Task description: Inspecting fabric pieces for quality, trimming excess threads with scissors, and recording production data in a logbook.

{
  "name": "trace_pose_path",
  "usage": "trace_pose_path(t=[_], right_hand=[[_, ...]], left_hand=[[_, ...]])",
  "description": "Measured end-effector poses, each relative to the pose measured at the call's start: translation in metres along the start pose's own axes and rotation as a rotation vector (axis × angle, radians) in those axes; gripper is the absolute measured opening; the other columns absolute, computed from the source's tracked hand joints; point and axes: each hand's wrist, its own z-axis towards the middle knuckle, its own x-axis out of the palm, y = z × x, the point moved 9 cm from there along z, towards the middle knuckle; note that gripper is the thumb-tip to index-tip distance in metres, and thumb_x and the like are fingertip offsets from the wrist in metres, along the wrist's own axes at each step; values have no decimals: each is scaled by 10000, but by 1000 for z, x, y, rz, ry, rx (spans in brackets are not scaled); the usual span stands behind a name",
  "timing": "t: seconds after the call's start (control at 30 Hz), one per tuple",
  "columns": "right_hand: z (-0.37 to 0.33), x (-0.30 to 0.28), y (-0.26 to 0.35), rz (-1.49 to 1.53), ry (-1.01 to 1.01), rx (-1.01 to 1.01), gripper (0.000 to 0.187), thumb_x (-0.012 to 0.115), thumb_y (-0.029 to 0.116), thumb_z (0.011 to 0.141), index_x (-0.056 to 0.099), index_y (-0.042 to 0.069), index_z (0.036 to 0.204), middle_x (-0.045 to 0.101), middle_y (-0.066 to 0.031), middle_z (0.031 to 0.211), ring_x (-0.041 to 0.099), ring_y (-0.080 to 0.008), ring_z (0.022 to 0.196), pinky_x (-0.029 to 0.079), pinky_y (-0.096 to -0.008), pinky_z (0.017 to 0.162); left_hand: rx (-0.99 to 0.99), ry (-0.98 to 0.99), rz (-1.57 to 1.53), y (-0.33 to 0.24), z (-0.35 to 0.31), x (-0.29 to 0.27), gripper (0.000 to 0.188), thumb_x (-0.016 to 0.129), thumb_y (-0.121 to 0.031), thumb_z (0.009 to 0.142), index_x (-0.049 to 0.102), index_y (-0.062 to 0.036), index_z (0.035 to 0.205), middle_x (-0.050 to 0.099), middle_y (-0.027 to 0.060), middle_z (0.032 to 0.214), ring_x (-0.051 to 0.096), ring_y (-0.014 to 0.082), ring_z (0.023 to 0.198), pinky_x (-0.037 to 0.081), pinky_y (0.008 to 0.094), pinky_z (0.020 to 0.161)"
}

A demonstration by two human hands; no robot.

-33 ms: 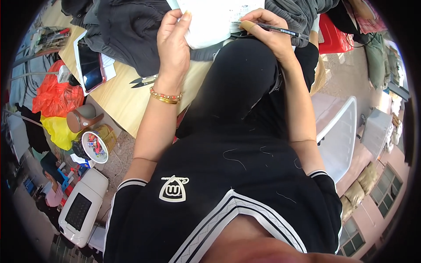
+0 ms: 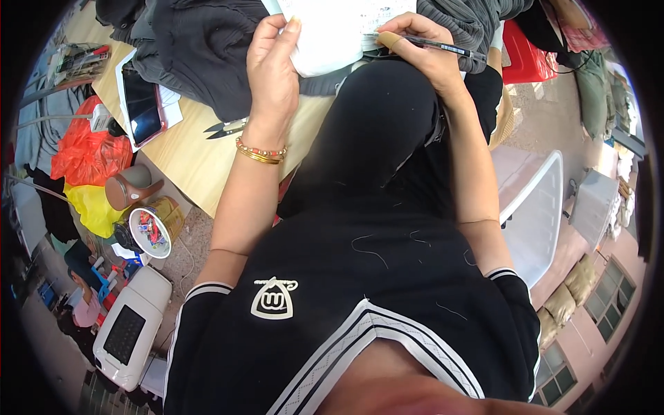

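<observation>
White paper (image 2: pixel 332 34) rests at the far edge over the raised black-clad knee, its left side pinched in the left hand's (image 2: pixel 273 66) grip. Her right hand (image 2: pixel 422 52) is clamped on a black pen (image 2: pixel 443 46) touching the sheet. Small snips (image 2: pixel 225 128) lie on the wooden worktop (image 2: pixel 187 159) nearby.

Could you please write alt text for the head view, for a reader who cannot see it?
Seen from above, a person's left hand holds a white sheet of paper on their raised knee while the right hand writes on it with a black pen. Dark grey garments, a pink-cased phone and small black thread snips lie on the pale wooden table.
</observation>
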Motion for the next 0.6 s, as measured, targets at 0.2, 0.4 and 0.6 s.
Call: trace_pose_path(t=[0.2,0.4,0.6], right_hand=[[3,-1,-3,-108,19,-23,124,679,63,887,706,9,996,675,5,889,593,-48,808,464,-190,732],[2,-1,-1,-180,30,-33,130,676,73,889,705,7,996,678,2,894,601,-55,825,473,-195,763],[5,1,6,-201,-6,29,136,735,123,869,701,-3,906,660,-9,781,580,-71,706,481,-232,629]], left_hand=[[-3,8,-2,0,3,0,136,569,-75,992,584,-7,1109,671,63,1052,629,102,962,492,246,888],[1,24,11,0,3,1,157,571,-77,990,583,0,1126,668,67,1071,626,107,988,489,252,903],[5,32,5,0,4,-2,147,556,-64,999,565,16,1123,654,99,1110,621,141,1054,494,273,968]])
